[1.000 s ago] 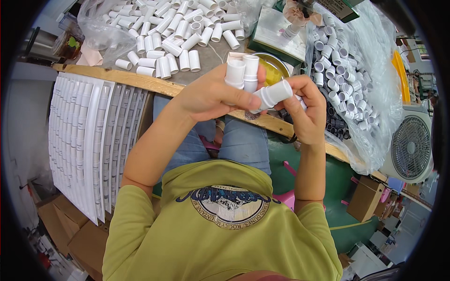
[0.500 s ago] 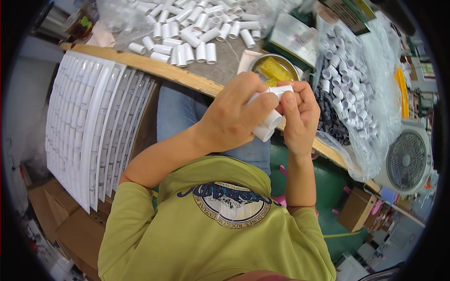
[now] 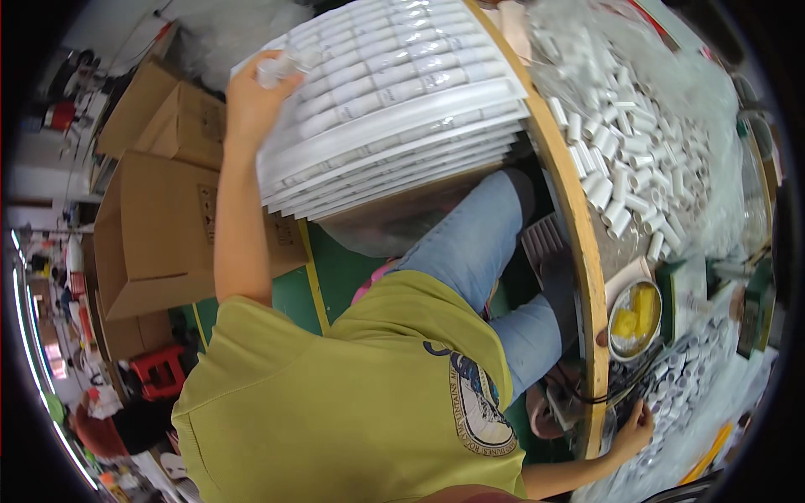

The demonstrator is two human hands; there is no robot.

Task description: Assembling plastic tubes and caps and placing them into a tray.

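At the near left corner of the top tray, my left hand (image 3: 256, 96) is closed around short white tubes (image 3: 285, 69), blurred by motion. The tray tops a stack of white trays (image 3: 402, 126) filled with rows of white tubes. Far to the right, my right hand (image 3: 633, 432) reaches over the bench edge to a heap of small white caps (image 3: 683, 381) in a plastic bag. Its fingertips are at the heap's edge, and whether they grip a cap is not visible.
A wooden-edged bench (image 3: 591, 293) runs along my right. On it lie a pile of white tubes (image 3: 625, 159) and a round metal bowl (image 3: 616, 348) with yellow pieces. Dark cables (image 3: 620, 390) cross the edge. Open cardboard boxes (image 3: 159, 218) stand left.
My view and body have turned left toward the tray stack. My hands, together on white tubes before, are now far apart: left at the trays, right at the cap heap.
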